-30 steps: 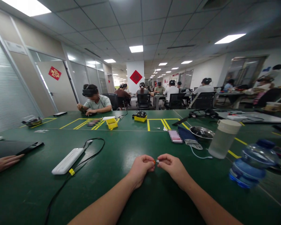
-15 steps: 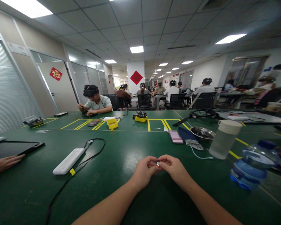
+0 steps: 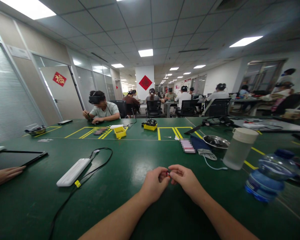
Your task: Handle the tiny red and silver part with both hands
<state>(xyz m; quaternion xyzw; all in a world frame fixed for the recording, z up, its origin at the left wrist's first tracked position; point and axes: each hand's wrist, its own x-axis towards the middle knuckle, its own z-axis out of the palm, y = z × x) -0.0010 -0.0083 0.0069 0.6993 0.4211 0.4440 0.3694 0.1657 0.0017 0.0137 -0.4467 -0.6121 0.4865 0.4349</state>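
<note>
my left hand (image 3: pixel 153 185) and right hand (image 3: pixel 184 181) had their fingertips drawn together on one small piece (image 3: pixel 168 173), thumbs and fingers pinched so close around it that most of it was hidden. beneath them spread the green table (image 3: pixel 125 216), its near edge out of view, a pale seam running across it well beyond my hands. at far left a co-worker's hand (image 3: pixel 7 174) lay along the edge of a dark flat panel (image 3: pixel 13 158), well apart from mine. the blue water bottle (image 3: pixel 267 175) bounded my room on the right, with the frosted jug (image 3: pixel 240 150) standing between it and the rim of a steel bowl (image 3: pixel 217 146) farther back. on my left side lay the white power bank (image 3: pixel 73 172), leaving my left hand a broad stretch of tabletop to move across. the piece, smallest of all, showed red between my fingertips.
</note>
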